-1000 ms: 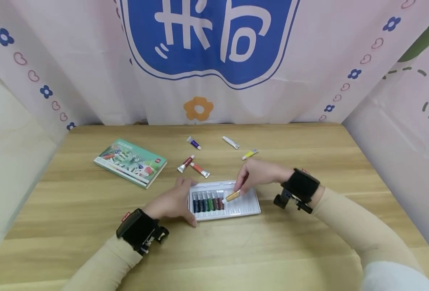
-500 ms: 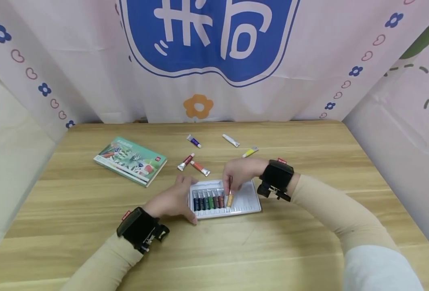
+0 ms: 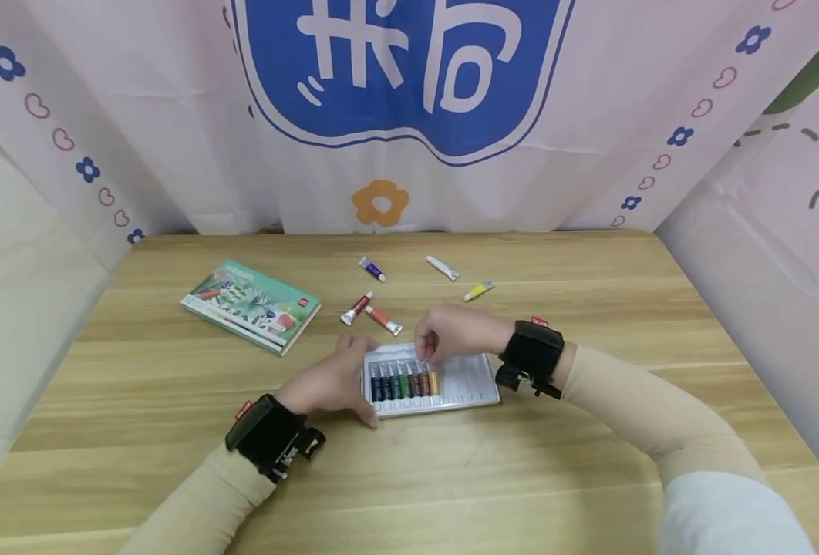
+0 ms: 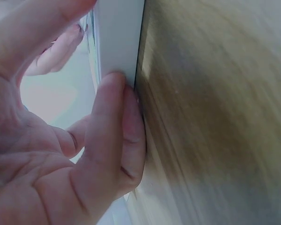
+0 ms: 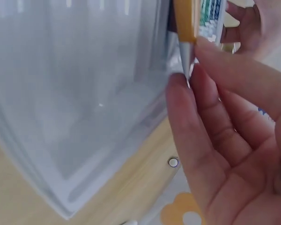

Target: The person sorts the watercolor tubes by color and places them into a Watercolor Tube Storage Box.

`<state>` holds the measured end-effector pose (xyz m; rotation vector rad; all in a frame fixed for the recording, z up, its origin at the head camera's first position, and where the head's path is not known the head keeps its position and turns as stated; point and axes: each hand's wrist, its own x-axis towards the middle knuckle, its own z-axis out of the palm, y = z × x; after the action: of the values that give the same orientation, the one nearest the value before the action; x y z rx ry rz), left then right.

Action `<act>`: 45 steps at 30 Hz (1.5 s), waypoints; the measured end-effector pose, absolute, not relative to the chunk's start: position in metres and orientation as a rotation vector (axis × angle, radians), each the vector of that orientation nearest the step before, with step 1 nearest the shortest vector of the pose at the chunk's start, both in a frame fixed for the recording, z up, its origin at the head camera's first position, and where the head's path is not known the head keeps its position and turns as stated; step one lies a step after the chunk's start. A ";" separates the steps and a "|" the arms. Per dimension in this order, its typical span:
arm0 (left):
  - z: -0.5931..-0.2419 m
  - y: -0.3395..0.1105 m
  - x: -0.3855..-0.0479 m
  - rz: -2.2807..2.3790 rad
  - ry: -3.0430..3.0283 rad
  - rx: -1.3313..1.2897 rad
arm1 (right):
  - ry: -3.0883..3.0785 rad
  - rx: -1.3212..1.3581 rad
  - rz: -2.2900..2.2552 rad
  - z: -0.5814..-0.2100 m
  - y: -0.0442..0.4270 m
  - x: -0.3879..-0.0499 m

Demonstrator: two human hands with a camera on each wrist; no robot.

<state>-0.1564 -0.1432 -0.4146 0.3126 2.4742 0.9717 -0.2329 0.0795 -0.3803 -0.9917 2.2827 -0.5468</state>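
Note:
A white plastic tray (image 3: 470,379) lies on the table with a row of small paint tubes (image 3: 404,385) in its left half. My left hand (image 3: 329,379) holds the tray's left end, thumb at the front corner and fingers at the back; in the left wrist view fingertips press its white side wall (image 4: 118,42). At the right end of the row lies an ochre paint tube (image 3: 434,383). My right hand (image 3: 460,335) pinches its flat silver tail between thumb and forefinger, as the right wrist view shows on the ochre tube (image 5: 186,21).
Behind the tray lie loose paint tubes: dark red (image 3: 357,307), orange (image 3: 385,321), purple (image 3: 372,269), white (image 3: 443,267) and yellow (image 3: 479,290). A green illustrated box (image 3: 251,306) lies at the left. A printed curtain (image 3: 173,139) hangs behind the wooden table (image 3: 409,493).
My right hand has moved left over the tray and turned the ochre tube from slanted to lined up beside the others, lowering it into the row. The left hand stays on the tray.

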 end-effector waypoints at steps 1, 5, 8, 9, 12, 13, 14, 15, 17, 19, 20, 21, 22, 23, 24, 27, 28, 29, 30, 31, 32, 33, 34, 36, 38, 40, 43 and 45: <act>-0.414 -0.143 -0.157 0.971 2.473 0.314 | 2.287 -0.995 -0.560 -0.380 0.081 -0.231; -0.415 -0.144 -0.158 0.968 2.472 0.311 | 2.298 -1.037 -0.593 -0.382 0.084 -0.225; -0.416 -0.144 -0.159 0.962 2.475 0.308 | 2.298 -1.071 -0.608 -0.385 0.086 -0.221; -0.417 -0.144 -0.159 0.960 2.476 0.308 | 2.298 -1.073 -0.610 -0.386 0.087 -0.220; -0.418 -0.143 -0.160 0.954 2.477 0.312 | 2.307 -1.065 -0.609 -0.387 0.090 -0.216; -0.418 -0.143 -0.160 0.951 2.477 0.315 | 2.316 -1.062 -0.607 -0.387 0.091 -0.215; -0.418 -0.142 -0.160 0.949 2.479 0.315 | 2.333 -1.052 -0.597 -0.387 0.091 -0.213; -0.418 -0.142 -0.160 0.949 2.481 0.317 | 2.352 -1.044 -0.585 -0.387 0.092 -0.211; -0.418 -0.143 -0.159 0.947 2.485 0.317 | 2.384 -1.033 -0.568 -0.386 0.094 -0.208; -0.419 -0.143 -0.159 0.949 2.488 0.315 | 2.404 -1.036 -0.566 -0.387 0.096 -0.206; -0.419 -0.143 -0.158 0.950 2.488 0.313 | 2.410 -1.034 -0.569 -0.387 0.096 -0.205; -0.419 -0.143 -0.158 0.949 2.489 0.314 | 2.412 -1.041 -0.576 -0.387 0.097 -0.204; -0.418 -0.143 -0.158 0.950 2.488 0.314 | 2.411 -1.047 -0.585 -0.387 0.098 -0.203; -0.418 -0.143 -0.158 0.949 2.487 0.314 | 2.411 -1.057 -0.591 -0.387 0.098 -0.203; -0.418 -0.143 -0.158 0.943 2.486 0.312 | 2.413 -1.062 -0.592 -0.387 0.098 -0.202; -0.418 -0.144 -0.157 0.931 2.483 0.305 | 2.421 -1.066 -0.576 -0.387 0.097 -0.200; -0.418 -0.144 -0.157 0.929 2.481 0.304 | 2.425 -1.062 -0.569 -0.387 0.096 -0.200; -0.417 -0.144 -0.157 0.927 2.480 0.304 | 2.428 -1.060 -0.561 -0.387 0.095 -0.199; -0.417 -0.144 -0.157 0.926 2.480 0.304 | 2.432 -1.059 -0.553 -0.387 0.094 -0.199; -0.417 -0.144 -0.157 0.928 2.480 0.305 | 2.436 -1.064 -0.536 -0.387 0.092 -0.199; -0.417 -0.145 -0.157 0.934 2.480 0.311 | 2.442 -1.074 -0.519 -0.387 0.091 -0.199; -0.417 -0.145 -0.157 0.940 2.480 0.313 | 2.445 -1.084 -0.501 -0.387 0.090 -0.199; -0.417 -0.145 -0.157 0.945 2.480 0.316 | 2.446 -1.094 -0.488 -0.387 0.088 -0.199; -0.417 -0.146 -0.158 0.950 2.478 0.317 | 2.449 -1.116 -0.458 -0.388 0.087 -0.199; -0.417 -0.146 -0.159 0.955 2.479 0.318 | 2.452 -1.126 -0.435 -0.388 0.086 -0.200; -0.417 -0.145 -0.160 0.949 2.478 0.315 | 2.446 -1.137 -0.425 -0.388 0.086 -0.201; -0.417 -0.145 -0.160 0.939 2.481 0.313 | 2.421 -1.197 -0.404 -0.387 0.088 -0.203; -0.417 -0.144 -0.159 0.932 2.478 0.309 | 2.387 -1.247 -0.385 -0.386 0.090 -0.205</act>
<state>-0.1591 -0.1436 -0.4167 0.3087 2.4784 0.9318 -0.2047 0.0902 -0.3862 -1.2467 2.3868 -0.3854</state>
